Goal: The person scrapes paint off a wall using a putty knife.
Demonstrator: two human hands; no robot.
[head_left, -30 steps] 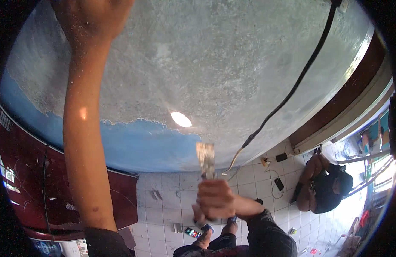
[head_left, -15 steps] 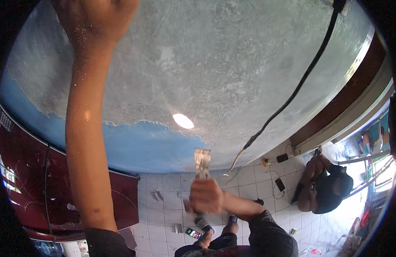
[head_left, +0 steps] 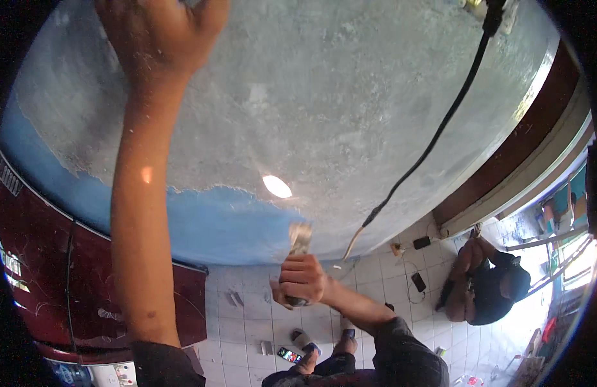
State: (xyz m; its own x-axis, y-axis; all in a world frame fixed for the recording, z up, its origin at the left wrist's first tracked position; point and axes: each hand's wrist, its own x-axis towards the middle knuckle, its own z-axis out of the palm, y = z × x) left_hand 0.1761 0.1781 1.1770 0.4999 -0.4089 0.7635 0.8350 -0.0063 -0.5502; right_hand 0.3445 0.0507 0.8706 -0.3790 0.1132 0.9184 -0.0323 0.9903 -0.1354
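Note:
My right hand (head_left: 303, 280) is wrapped around the handle of a scraper (head_left: 301, 236), low in front of the wall. The scraper's flat, worn blade points up toward the lower edge of the blue paint (head_left: 227, 222); whether it touches the wall, I cannot tell. Higher up and to the left, my left hand (head_left: 163, 39) is raised against the wall, thumb apart, its fingertips cut off by the picture's top edge. Most of the wall (head_left: 324, 116) is bare, mottled grey, with a ragged border above the blue. An oval of bright light falls near that border.
A black cable (head_left: 434, 145) hangs down the wall at right. A dark red, glossy cabinet-like thing (head_left: 47, 258) stands at left. On the tiled floor (head_left: 237, 332) lie a lit phone (head_left: 290, 354) and two dark phones near the wall. A person (head_left: 495, 284) sits at right.
My right hand and the scraper have moved slightly left and up, and the blade has tilted. My left hand and forearm appear a little farther right and lower.

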